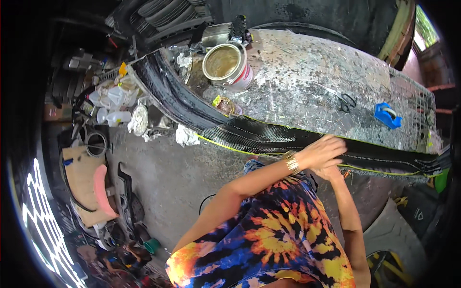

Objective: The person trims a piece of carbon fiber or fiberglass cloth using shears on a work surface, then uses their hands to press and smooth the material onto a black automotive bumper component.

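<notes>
The yellow-green-edged black woven strip (269,137) lay beneath the left hand (322,151) and ran out to either side of it, along the near side of the worktable (307,62). The left hand was laid out flat across the strip, fingers extended and roughly side by side; the right hand (329,173) was tucked just below it at the strip's near edge, and whether its hidden fingertips were pinching anything, I cannot tell. Working that edge well, in my judgement, called for a light, even touch, one hand steadying while the other eased the weave, so the pattern stayed straight and the border did not fray. The gold wristband (291,163), just behind the left hand, was best kept lifted, since it could snag fibres. The scissors (346,102) lay beyond and right of the hands, sensibly off the strip.
</notes>
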Tool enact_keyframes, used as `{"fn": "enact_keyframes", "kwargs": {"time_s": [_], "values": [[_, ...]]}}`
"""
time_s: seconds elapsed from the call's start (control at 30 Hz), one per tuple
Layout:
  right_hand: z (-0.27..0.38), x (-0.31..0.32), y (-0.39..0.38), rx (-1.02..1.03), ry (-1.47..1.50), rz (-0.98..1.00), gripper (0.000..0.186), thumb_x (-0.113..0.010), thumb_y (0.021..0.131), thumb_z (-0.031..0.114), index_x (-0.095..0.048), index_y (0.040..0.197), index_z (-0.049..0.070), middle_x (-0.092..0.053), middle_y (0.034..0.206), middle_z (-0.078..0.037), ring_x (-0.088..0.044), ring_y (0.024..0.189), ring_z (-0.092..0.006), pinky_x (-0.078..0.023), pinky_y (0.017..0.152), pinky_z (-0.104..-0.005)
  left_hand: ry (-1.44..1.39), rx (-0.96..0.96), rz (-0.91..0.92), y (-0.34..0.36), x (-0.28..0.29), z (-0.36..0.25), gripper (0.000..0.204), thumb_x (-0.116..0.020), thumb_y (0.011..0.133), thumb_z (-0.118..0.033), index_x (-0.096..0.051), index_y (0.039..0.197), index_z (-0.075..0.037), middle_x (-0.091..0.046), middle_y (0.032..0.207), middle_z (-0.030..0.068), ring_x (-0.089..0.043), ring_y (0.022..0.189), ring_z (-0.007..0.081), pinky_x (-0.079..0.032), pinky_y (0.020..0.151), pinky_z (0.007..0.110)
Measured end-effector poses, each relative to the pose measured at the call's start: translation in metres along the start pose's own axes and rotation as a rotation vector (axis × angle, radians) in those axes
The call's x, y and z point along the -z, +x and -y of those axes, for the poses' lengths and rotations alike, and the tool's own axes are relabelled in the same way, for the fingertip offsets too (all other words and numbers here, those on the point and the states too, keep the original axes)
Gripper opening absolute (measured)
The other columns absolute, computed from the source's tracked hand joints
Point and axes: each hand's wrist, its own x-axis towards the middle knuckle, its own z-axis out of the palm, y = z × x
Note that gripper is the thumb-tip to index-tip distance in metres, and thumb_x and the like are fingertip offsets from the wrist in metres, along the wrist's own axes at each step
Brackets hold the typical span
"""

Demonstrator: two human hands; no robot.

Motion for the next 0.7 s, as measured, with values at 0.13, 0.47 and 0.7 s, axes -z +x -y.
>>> {"fn": "enact_keyframes", "kwargs": {"time_s": [0.13,0.47,0.7], "values": [[0.051,0.037,0.026,-0.002,-0.013,0.144,0.044,-0.063,0.085,0.026,-0.056,0.121,0.002,-0.054,0.130,-0.017,-0.050,0.121,-0.0328,-0.038,0.103,-0.0414,0.261,0.264,-0.099,-0.138,0.057,-0.007,0.035,-0.058,0.089,-0.027,-0.059,0.112,-0.001,-0.058,0.120,0.0131,-0.052,0.116,0.0251,-0.036,0.101,0.040],[0.201,-0.022,0.143,0.285,0.165,0.038,0.053,-0.056,0.091,0.033,-0.046,0.131,0.000,-0.049,0.135,-0.019,-0.047,0.124,-0.0346,-0.037,0.104,-0.0410,0.651,0.601,-0.015,-0.257,0.155,0.004,0.044,-0.061,0.086,-0.025,-0.054,0.121,0.000,-0.052,0.130,0.0132,-0.044,0.125,0.0272,-0.032,0.105,0.043],[0.237,-0.062,0.182,0.267,0.140,0.018,0.056,-0.055,0.091,0.036,-0.042,0.134,0.002,-0.046,0.137,-0.018,-0.043,0.126,-0.0345,-0.034,0.105,-0.0432,0.648,0.664,-0.172,-0.280,0.177,0.006,0.034,-0.063,0.083,-0.018,-0.058,0.113,-0.003,-0.055,0.121,0.0092,-0.049,0.115,0.0259,-0.035,0.095,0.041]]}}
